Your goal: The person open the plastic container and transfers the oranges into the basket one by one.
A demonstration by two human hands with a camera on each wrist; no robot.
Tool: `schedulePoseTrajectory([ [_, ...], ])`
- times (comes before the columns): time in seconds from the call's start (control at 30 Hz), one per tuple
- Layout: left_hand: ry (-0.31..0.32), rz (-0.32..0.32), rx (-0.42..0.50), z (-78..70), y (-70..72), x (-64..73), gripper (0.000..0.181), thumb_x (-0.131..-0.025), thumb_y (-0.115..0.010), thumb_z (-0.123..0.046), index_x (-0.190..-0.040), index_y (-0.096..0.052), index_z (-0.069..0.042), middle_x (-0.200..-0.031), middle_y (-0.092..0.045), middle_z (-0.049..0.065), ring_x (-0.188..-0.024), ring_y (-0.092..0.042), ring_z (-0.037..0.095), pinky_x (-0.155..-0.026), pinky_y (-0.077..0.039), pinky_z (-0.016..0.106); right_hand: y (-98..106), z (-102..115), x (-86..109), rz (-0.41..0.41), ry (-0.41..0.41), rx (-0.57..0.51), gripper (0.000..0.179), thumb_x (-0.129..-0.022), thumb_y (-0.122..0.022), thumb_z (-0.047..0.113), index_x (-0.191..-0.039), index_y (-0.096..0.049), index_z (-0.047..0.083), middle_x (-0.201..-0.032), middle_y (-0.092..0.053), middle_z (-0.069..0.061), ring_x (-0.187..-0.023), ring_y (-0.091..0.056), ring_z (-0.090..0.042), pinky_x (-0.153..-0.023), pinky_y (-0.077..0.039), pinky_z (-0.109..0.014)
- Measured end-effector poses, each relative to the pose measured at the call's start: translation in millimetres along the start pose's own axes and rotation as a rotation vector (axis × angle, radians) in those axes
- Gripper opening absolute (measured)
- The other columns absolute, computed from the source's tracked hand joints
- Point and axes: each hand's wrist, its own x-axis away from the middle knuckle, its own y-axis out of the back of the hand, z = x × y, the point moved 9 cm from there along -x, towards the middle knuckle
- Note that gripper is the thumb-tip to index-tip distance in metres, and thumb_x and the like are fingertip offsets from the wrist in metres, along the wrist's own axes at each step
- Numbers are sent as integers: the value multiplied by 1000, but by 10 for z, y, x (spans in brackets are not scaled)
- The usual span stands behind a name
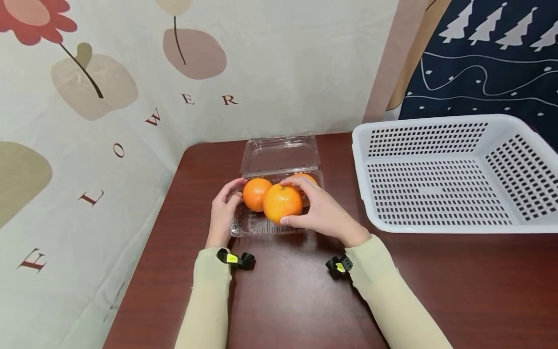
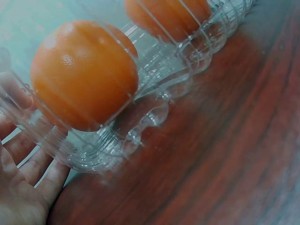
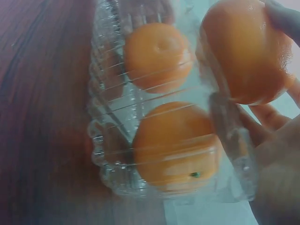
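A hinged clear plastic container [image 1: 253, 226] lies on the table, its lid [image 1: 279, 156] folded back toward the wall. My right hand [image 1: 324, 208] grips an orange [image 1: 281, 204] between thumb and fingers, above the container's front part. In the right wrist view this orange [image 3: 243, 51] is up beside the container's wall. A second orange [image 1: 256, 195] sits at the left inside the container; a third orange [image 1: 306, 176] sits at the right, partly hidden by my right hand. The fingers of my left hand [image 1: 224, 213] rest against the container's left side, fairly straight and spread in the left wrist view.
A white perforated plastic basket [image 1: 364, 194] stands on the right of the brown table [image 1: 287, 300]. A printed cloth [image 1: 283, 72] hangs behind and along the left edge. Dark bands [image 1: 237, 259] are worn at both wrists.
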Motion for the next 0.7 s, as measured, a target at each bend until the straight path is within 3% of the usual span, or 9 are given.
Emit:
schedulePoseTrajectory([
  [0.27, 10, -2, 1, -43, -9, 23, 33, -91, -43, -4, -123, -52, -7, -122, -53, 4, -110, -50, 15, -86, -44, 23, 92, 48, 10, -35, -32, -73, 71, -66, -72, 47, -126, -37, 35, -122, -41, 11, -98, -50, -15, -74, -49, -29],
  [0.57, 5, -4, -2, 108, 33, -34, 31, -91, -46, -9, -120, -55, -16, -121, -54, 0, -109, -51, 14, -86, -44, 23, 201, 97, 29, -84, -10, -103, 70, -67, -73, 43, -127, -39, 36, -120, -42, 13, -95, -50, -11, -71, -50, -34],
  [0.7, -15, -8, -6, 148, 46, -56, 31, -91, -47, -10, -119, -56, -18, -120, -54, 0, -109, -51, 14, -86, -44, 24, 221, 124, 34, -84, -7, -122, 70, -68, -74, 39, -128, -39, 31, -120, -43, 10, -95, -51, -13, -71, -50, -34],
])
